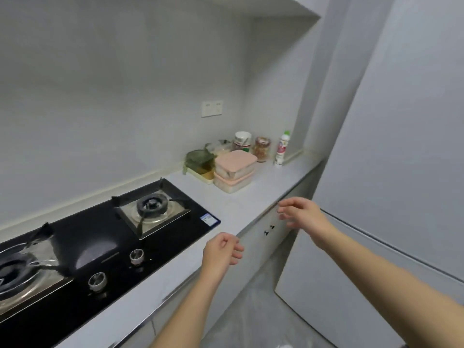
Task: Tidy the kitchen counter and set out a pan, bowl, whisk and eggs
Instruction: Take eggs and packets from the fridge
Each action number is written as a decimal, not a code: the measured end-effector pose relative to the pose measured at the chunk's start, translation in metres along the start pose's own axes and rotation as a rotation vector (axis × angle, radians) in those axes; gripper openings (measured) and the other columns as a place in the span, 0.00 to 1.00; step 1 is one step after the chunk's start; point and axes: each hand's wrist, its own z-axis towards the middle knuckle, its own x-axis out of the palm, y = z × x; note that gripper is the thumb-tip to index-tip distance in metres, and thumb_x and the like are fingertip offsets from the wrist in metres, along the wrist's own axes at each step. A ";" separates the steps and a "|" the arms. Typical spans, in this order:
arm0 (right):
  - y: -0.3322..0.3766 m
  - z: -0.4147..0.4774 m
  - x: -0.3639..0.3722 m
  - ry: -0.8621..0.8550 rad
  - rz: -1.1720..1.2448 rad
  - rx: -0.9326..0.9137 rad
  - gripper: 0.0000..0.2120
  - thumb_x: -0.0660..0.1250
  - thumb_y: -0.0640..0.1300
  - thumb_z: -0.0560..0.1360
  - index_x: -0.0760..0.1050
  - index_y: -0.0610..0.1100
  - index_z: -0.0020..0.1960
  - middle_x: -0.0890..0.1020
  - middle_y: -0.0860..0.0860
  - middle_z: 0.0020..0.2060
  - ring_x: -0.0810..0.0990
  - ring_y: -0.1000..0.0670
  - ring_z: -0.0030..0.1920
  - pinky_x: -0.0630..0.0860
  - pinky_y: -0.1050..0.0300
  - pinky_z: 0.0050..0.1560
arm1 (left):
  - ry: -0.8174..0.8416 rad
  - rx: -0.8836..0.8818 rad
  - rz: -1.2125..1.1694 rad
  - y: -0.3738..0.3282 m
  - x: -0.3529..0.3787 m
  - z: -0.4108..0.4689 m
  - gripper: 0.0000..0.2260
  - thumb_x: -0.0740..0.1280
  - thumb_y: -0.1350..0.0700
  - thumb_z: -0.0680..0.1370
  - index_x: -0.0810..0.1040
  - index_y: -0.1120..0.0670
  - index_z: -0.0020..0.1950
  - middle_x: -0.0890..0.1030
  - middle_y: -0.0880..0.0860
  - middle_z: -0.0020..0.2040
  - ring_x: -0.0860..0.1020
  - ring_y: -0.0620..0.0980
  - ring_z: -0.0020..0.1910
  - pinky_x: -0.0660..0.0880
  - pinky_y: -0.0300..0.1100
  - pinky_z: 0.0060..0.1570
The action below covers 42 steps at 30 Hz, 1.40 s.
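Observation:
My left hand (222, 252) hovers over the front edge of the grey counter (241, 207), fingers loosely curled, holding nothing. My right hand (301, 214) floats in front of the counter's right end, fingers spread and empty. Far back on the counter stand two stacked pink-lidded boxes (234, 170), a green-lidded glass container (200, 160) on a yellow tray, a jar of dry food (262, 148), a white cup (242, 140) and a white spray bottle (282, 149). No pan, bowl, whisk or eggs are in sight.
A black two-burner gas hob (105, 237) fills the counter's left part, with two knobs at the front. Drawer fronts with small dark knobs (268, 229) sit below the counter. A white fridge (376, 197) stands at the right. A wall socket (212, 108) is on the back wall.

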 end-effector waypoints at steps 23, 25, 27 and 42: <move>0.060 0.323 -0.300 -0.339 -1.512 -0.640 0.11 0.63 0.36 0.69 0.80 0.45 0.48 0.81 0.47 0.47 0.79 0.42 0.52 0.65 0.48 0.60 | 0.306 0.257 0.037 -0.090 0.399 0.324 0.07 0.65 0.60 0.78 0.76 0.55 0.56 0.79 0.48 0.49 0.77 0.41 0.47 0.72 0.28 0.45; 0.058 0.345 -0.311 -0.370 -1.696 -0.784 0.09 0.64 0.36 0.65 0.79 0.44 0.42 0.80 0.47 0.42 0.79 0.41 0.48 0.58 0.43 0.67 | 0.333 0.284 0.023 -0.092 0.422 0.340 0.13 0.65 0.60 0.78 0.73 0.56 0.62 0.77 0.49 0.57 0.77 0.45 0.54 0.71 0.30 0.50; 0.056 0.357 -0.317 -0.325 -1.885 -0.808 0.07 0.64 0.37 0.66 0.78 0.43 0.41 0.79 0.47 0.41 0.78 0.42 0.50 0.46 0.36 0.72 | 0.378 0.303 0.007 -0.094 0.436 0.351 0.14 0.65 0.60 0.79 0.72 0.57 0.64 0.77 0.49 0.57 0.77 0.42 0.53 0.71 0.29 0.52; 0.065 0.415 -0.315 -0.155 -2.283 -0.701 0.10 0.69 0.41 0.62 0.74 0.46 0.24 0.75 0.52 0.21 0.65 0.50 0.27 0.53 0.51 0.42 | 0.405 0.374 0.029 -0.084 0.473 0.375 0.12 0.63 0.56 0.81 0.68 0.53 0.37 0.68 0.47 0.33 0.65 0.39 0.30 0.63 0.34 0.32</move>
